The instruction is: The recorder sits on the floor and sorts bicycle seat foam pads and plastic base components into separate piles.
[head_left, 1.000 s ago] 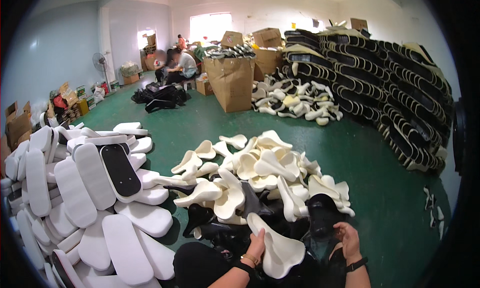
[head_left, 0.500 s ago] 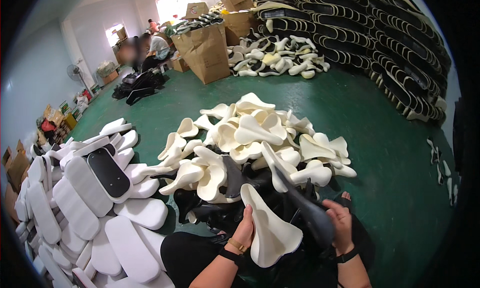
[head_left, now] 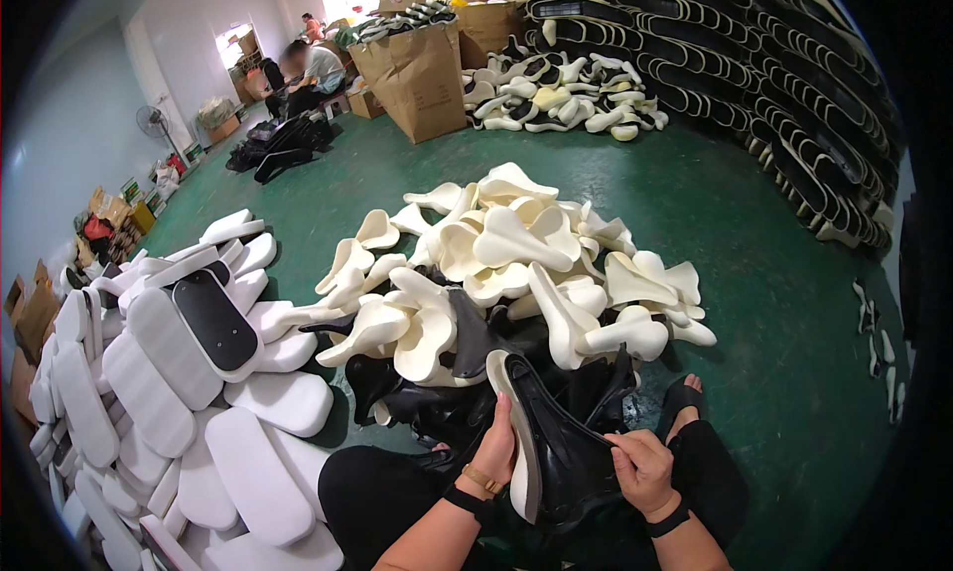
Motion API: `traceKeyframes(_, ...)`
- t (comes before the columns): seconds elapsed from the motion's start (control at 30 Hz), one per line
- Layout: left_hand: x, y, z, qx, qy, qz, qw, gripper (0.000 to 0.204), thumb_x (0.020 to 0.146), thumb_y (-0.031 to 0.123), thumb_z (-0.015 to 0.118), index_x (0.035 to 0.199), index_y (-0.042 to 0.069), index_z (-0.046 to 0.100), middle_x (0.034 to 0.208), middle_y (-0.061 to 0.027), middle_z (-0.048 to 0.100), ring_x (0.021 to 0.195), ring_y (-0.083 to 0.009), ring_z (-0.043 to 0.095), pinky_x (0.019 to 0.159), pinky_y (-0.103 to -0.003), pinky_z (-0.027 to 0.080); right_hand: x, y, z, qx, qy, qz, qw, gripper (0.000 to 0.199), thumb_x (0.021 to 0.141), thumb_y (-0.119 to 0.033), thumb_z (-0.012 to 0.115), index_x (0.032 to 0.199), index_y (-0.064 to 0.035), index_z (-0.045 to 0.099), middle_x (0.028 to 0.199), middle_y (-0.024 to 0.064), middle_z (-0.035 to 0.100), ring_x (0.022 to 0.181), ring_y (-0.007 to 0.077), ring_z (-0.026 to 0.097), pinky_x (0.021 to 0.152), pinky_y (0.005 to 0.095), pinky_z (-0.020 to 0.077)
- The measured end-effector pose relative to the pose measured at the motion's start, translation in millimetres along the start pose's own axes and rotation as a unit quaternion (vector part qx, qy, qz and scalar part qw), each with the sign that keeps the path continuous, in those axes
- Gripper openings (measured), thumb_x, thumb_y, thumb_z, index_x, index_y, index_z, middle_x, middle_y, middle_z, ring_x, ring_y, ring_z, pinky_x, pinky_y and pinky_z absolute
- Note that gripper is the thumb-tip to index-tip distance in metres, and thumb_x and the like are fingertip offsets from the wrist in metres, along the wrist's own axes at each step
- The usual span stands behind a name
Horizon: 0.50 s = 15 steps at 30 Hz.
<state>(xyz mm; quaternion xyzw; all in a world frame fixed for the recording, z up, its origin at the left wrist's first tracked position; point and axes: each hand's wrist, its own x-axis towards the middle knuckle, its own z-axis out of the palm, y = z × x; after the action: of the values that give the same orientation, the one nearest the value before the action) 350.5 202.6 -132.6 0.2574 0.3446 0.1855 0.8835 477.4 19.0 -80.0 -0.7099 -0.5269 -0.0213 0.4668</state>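
Observation:
My left hand (head_left: 495, 444) grips the left edge of a bicycle saddle (head_left: 556, 442) held over my lap: a black shell set into a cream foam pad, black side facing me. My right hand (head_left: 643, 469) presses on the saddle's right side with its fingers curled over the black rim. Just beyond my hands lies a heap of cream foam saddle pads (head_left: 506, 263). Loose black saddle shells (head_left: 417, 397) lie at the near edge of that heap, by my knees.
White oblong foam pads (head_left: 169, 382) are stacked on my left. Cardboard boxes (head_left: 412, 70), another pile of cream pads (head_left: 561, 94) and black stacked parts (head_left: 794, 94) fill the far side of the green floor (head_left: 774, 303). People sit working at the back left (head_left: 313, 70).
The saddle has been turned from its cream foam side to its black shell side. Both hands stay on it, now lower and closer in. My view has tilted down.

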Motion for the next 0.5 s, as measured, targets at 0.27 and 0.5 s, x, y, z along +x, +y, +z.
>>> traceKeyframes(0.27, -4.5, 7.4, 6.2, 0.002, -0.015, -0.022, 1.0, 0.068, 0.097, 0.061, 0.036, 0.135, 0.005, 0.049, 0.126, -0.0101, 0.059, 0.11, -0.0226, 0.056, 0.098, -0.035, 0.044, 0.2, -1.4, -3.7, -0.001, 0.015, -0.016, 1.0, 0.015, 0.083, -0.003, 0.065, 0.098, -0.0004, 0.069, 0.081, 0.013, 0.064, 0.067, 0.0264, 0.063, 0.058, 0.0318, 0.05)
traceKeyframes(0.5, -2.8, -4.5, 4.8, 0.0, -0.045, -0.019, 0.999, 0.067, 0.097, 0.06, 0.036, 0.132, 0.005, 0.051, 0.125, -0.01, 0.06, 0.109, -0.0223, 0.057, 0.098, -0.034, 0.044, 4.9, -1.9, -2.1, -0.001, 0.003, 0.0, 1.0, 0.014, 0.085, -0.004, 0.063, 0.097, -0.0007, 0.07, 0.08, 0.0123, 0.063, 0.067, 0.025, 0.062, 0.059, 0.0313, 0.0489)
